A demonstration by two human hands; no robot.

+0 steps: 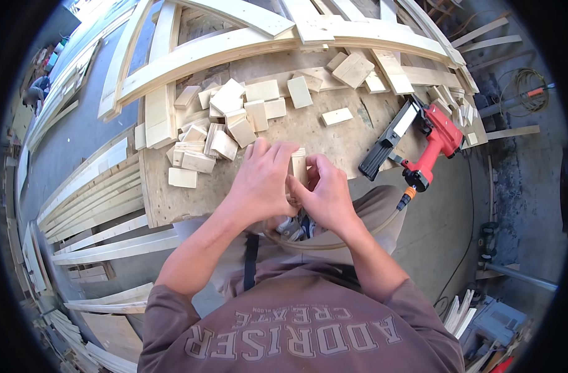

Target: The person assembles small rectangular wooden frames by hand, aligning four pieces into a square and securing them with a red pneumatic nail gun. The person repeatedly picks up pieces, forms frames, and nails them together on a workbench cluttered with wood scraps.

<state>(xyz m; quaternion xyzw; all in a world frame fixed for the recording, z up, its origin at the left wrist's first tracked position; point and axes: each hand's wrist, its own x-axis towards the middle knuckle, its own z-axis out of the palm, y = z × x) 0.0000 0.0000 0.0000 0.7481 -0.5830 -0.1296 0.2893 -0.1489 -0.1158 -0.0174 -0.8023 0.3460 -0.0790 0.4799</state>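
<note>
Between my two hands, at the near edge of the plywood worktop [166, 208], a small plywood block [298, 163] stands on end. My left hand [262, 177] is closed on its left side, the thumb hidden low down. From the right, my right hand [324, 189] grips the same block with thumb and curled fingers. Just beyond my left hand lies a loose heap of pale wooden blocks [256, 115]. A single block [337, 117] lies apart from the heap. To the right, a red and black nail gun [436, 143] rests on the worktop's edge.
A wooden frame of long slats [215, 57] spans the far side of the worktop. An air hose [383, 225] runs from the nail gun across my lap. Stacked boards [97, 193] lie at left. Another person [36, 93] is far off at left. A blue case [498, 320] sits lower right.
</note>
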